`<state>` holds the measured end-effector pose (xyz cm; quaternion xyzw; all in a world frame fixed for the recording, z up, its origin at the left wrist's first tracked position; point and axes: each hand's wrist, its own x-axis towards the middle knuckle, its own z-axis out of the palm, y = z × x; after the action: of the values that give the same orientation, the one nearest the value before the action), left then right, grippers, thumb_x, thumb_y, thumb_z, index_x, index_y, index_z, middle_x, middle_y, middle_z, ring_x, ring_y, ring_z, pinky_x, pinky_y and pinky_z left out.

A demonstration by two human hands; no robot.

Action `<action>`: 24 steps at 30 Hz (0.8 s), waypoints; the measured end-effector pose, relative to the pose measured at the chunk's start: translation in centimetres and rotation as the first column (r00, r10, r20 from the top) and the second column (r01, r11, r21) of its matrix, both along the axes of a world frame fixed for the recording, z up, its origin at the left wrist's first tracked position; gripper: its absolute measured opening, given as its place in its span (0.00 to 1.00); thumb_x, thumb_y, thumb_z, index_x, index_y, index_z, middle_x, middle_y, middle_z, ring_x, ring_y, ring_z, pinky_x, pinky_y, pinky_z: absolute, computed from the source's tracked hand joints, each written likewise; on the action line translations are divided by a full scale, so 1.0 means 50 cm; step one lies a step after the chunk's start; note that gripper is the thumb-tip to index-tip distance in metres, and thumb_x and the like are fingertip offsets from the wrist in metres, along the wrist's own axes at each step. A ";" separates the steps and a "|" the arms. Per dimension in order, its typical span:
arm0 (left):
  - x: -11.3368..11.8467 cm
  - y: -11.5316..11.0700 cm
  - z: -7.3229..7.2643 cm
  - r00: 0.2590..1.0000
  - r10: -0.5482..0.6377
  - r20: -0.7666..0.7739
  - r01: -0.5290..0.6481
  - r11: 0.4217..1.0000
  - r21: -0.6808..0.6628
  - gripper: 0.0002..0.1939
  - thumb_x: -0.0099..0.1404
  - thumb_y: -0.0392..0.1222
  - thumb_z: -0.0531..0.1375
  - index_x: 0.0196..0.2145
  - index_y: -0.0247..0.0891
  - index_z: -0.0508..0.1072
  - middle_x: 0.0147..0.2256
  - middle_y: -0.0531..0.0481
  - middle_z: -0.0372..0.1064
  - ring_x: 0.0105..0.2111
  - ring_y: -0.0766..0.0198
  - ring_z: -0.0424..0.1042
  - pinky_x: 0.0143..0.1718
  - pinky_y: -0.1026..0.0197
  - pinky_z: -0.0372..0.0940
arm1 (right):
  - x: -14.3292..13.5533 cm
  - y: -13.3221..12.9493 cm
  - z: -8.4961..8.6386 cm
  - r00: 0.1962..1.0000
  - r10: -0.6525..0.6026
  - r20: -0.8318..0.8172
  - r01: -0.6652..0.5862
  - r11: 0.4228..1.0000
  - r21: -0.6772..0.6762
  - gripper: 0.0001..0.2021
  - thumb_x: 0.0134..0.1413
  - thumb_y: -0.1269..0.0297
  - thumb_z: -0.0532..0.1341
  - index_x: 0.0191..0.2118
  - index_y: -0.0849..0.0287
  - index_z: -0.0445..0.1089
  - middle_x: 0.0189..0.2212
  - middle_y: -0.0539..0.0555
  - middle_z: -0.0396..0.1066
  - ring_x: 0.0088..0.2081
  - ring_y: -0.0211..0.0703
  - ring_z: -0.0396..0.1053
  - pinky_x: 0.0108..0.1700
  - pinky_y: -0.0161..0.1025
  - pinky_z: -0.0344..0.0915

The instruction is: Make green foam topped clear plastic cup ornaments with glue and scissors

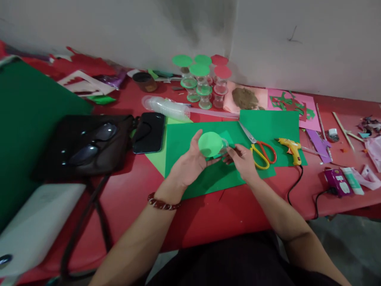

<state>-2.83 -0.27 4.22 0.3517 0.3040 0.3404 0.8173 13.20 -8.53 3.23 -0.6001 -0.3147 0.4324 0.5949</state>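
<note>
Over the green paper sheets, both of my hands hold a small clear plastic cup point(224, 145) with a light green paper disc point(210, 144) at its wide end. My left hand point(188, 165) cradles it from the left, thumb up beside the disc and fingers passing underneath. From the right, my right hand point(241, 159) pinches the cup's narrow end. The cup lies tilted, its disc facing me, and the disc partly hides it. Just right of my right hand, scissors point(262, 154) with yellow and orange handles rest on the green paper point(184, 139).
A yellow glue gun point(291, 149) lies right of the scissors, its cord trailing off the paper. Several joined cups with green and red discs point(204, 81) stand by the wall. Stacked clear cups point(166, 107), a phone point(149, 132) and a dark bag point(119, 159) with sunglasses lie left.
</note>
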 end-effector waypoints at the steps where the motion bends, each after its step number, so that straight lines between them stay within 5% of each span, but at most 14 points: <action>1: -0.002 -0.002 0.005 1.000 -0.011 0.026 0.012 0.999 -0.045 0.32 0.59 0.54 0.72 0.59 0.51 0.71 0.51 0.48 0.79 0.53 0.44 0.78 0.51 0.41 0.74 | -0.002 -0.001 0.000 1.000 0.009 0.015 -0.009 1.000 0.003 0.24 0.49 0.38 0.70 0.27 0.52 0.63 0.22 0.47 0.74 0.24 0.42 0.75 0.27 0.39 0.73; 3: -0.003 -0.003 0.014 0.998 -0.007 0.065 0.017 0.987 -0.159 0.34 0.56 0.45 0.74 0.59 0.52 0.72 0.47 0.51 0.79 0.47 0.50 0.80 0.49 0.46 0.75 | -0.008 -0.002 0.002 0.999 0.029 0.042 -0.029 1.000 0.006 0.24 0.50 0.38 0.70 0.27 0.52 0.62 0.20 0.47 0.72 0.25 0.43 0.76 0.28 0.40 0.73; 7: 0.000 0.006 0.022 0.995 0.023 0.095 0.009 0.947 -0.320 0.20 0.60 0.38 0.68 0.51 0.44 0.77 0.36 0.51 0.80 0.36 0.57 0.80 0.42 0.52 0.76 | -0.009 -0.003 0.012 0.999 0.046 0.020 -0.046 0.999 0.006 0.26 0.51 0.35 0.68 0.26 0.53 0.65 0.22 0.49 0.74 0.25 0.44 0.76 0.27 0.40 0.72; 13: 0.001 0.018 0.028 0.990 0.121 0.068 -0.079 0.893 -0.443 0.08 0.60 0.39 0.65 0.39 0.41 0.75 0.34 0.50 0.79 0.36 0.56 0.80 0.41 0.52 0.76 | 0.022 -0.002 0.024 0.987 -0.137 0.088 0.138 0.990 -0.009 0.29 0.57 0.30 0.60 0.30 0.55 0.72 0.22 0.52 0.75 0.21 0.39 0.72 0.25 0.36 0.67; 18: -0.003 0.026 0.030 0.984 0.151 0.096 -0.087 0.871 -0.483 0.11 0.63 0.45 0.63 0.43 0.42 0.76 0.32 0.51 0.76 0.33 0.57 0.79 0.39 0.52 0.75 | 0.043 -0.002 0.024 0.956 -0.121 0.266 0.115 0.993 0.038 0.26 0.58 0.34 0.62 0.32 0.56 0.73 0.23 0.51 0.76 0.22 0.39 0.72 0.27 0.37 0.68; 21: -0.005 0.032 0.028 0.982 0.158 0.105 -0.085 0.862 -0.499 0.12 0.64 0.48 0.63 0.42 0.41 0.76 0.31 0.51 0.75 0.31 0.58 0.77 0.38 0.52 0.74 | 0.069 -0.009 0.031 0.890 -0.112 0.442 0.097 0.994 0.056 0.20 0.61 0.41 0.62 0.35 0.55 0.74 0.27 0.53 0.78 0.27 0.42 0.75 0.33 0.39 0.71; 24: -0.007 0.037 0.023 0.982 0.166 0.094 -0.099 0.866 -0.490 0.10 0.63 0.49 0.63 0.39 0.42 0.75 0.32 0.51 0.76 0.32 0.59 0.77 0.39 0.53 0.73 | 0.120 -0.035 0.039 0.719 -0.050 0.693 0.075 0.997 -0.006 0.13 0.62 0.52 0.62 0.41 0.55 0.77 0.36 0.57 0.81 0.37 0.49 0.79 0.43 0.46 0.73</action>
<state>-3.18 1.58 5.37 0.0917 0.3478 0.3318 0.8721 19.21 -10.27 5.20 -0.7382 -0.4862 0.1623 0.4385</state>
